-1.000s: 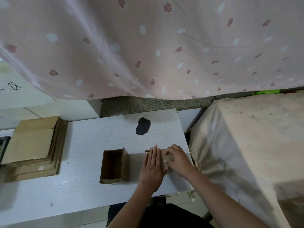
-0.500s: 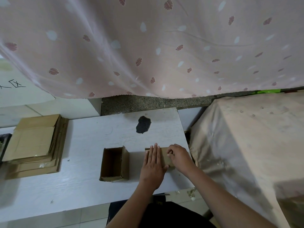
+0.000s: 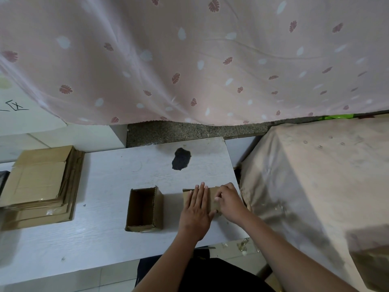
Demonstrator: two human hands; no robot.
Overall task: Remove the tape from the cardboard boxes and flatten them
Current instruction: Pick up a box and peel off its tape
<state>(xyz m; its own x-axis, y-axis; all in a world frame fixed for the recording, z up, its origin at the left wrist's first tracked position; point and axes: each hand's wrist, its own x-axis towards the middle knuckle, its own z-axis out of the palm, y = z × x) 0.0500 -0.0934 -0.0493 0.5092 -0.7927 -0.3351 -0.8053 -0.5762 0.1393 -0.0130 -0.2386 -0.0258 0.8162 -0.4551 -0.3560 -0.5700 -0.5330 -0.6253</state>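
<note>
A small brown cardboard box (image 3: 212, 197) lies near the right end of the white table (image 3: 105, 186). My left hand (image 3: 196, 211) presses flat on its top, fingers straight and together. My right hand (image 3: 229, 203) sits at the box's right end with fingers curled, pinching at its top surface; whether tape is between the fingers is hidden. An open empty cardboard box (image 3: 145, 208) stands to the left of my hands. A stack of flattened boxes (image 3: 40, 186) lies at the table's left end.
A dark patch (image 3: 181, 159) marks the table's far side. A large block under beige cloth (image 3: 315, 186) stands close on the right. A pink patterned curtain (image 3: 189, 60) hangs behind. Scraps (image 3: 242, 246) lie on the floor by the table edge.
My right hand's fingers have shifted slightly along the box's right end. My left hand stays flat on the box.
</note>
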